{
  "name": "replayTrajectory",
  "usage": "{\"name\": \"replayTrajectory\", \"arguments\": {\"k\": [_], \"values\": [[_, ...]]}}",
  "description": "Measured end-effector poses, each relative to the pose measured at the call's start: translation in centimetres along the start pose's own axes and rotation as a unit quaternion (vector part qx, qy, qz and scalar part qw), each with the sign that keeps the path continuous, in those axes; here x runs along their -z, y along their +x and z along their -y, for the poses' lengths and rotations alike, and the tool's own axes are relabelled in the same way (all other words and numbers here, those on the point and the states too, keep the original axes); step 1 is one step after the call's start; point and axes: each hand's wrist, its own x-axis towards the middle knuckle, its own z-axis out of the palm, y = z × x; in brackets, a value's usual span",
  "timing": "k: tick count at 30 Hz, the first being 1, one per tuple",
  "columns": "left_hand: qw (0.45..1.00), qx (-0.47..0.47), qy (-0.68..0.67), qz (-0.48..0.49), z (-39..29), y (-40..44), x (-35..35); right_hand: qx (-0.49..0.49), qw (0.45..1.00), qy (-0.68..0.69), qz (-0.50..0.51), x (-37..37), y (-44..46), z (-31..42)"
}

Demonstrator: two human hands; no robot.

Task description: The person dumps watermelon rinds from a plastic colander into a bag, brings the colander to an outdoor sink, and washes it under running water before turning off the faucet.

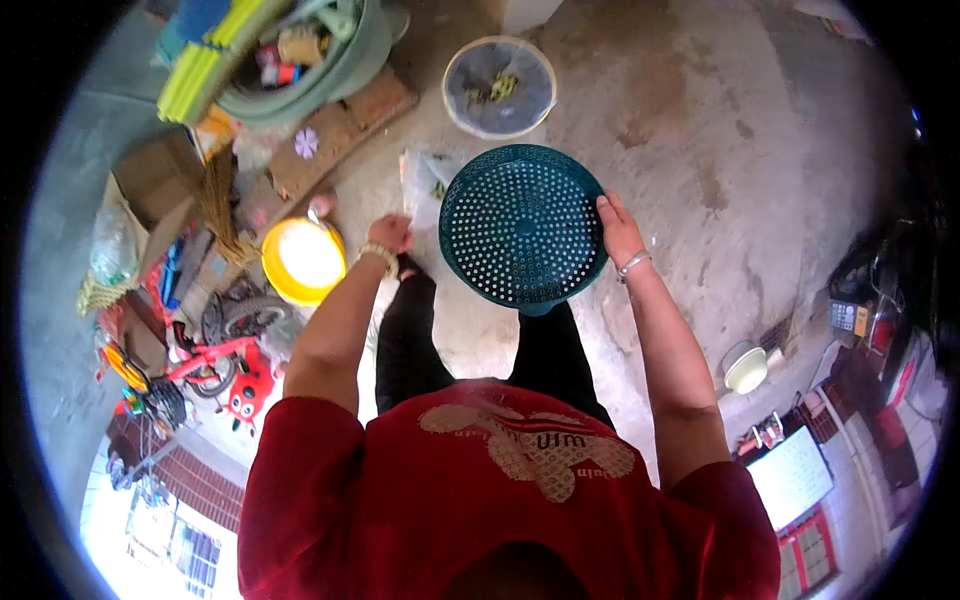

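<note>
A dark green round colander point(525, 228) with many holes is held out in front of me, above the floor. My right hand point(622, 232) grips its right rim, thumb on top. My left hand point(392, 232) is apart from the colander, off to its left, with the fingers curled in; what they hold, if anything, is hidden. Just beyond that hand lies a clear plastic bag point(422, 190) with something green in it, partly behind the colander. A yellow bucket point(338, 262) stands to the left of my left hand.
Ahead on the floor is a round shallow basket point(455, 112) with some green pieces in it. A large tub point(375, 52) full of items stands at upper left, near a cardboard box point(158, 182). A red children's bike point(218, 358) is at left, a pale bowl point(746, 374) at right.
</note>
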Motion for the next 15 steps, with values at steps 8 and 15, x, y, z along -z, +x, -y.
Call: {"name": "replayTrajectory", "arguments": {"k": [8,15], "values": [[0.989,-0.050,-0.130,-0.055,-7.9,-11.0,2.3,0.102,0.972,0.191,-0.088,15.1,0.8,12.6],[0.939,-0.228,-0.243,0.080,-29.8,-22.8,-4.4,0.195,0.922,0.312,-0.123,21.9,1.8,20.4]]}}
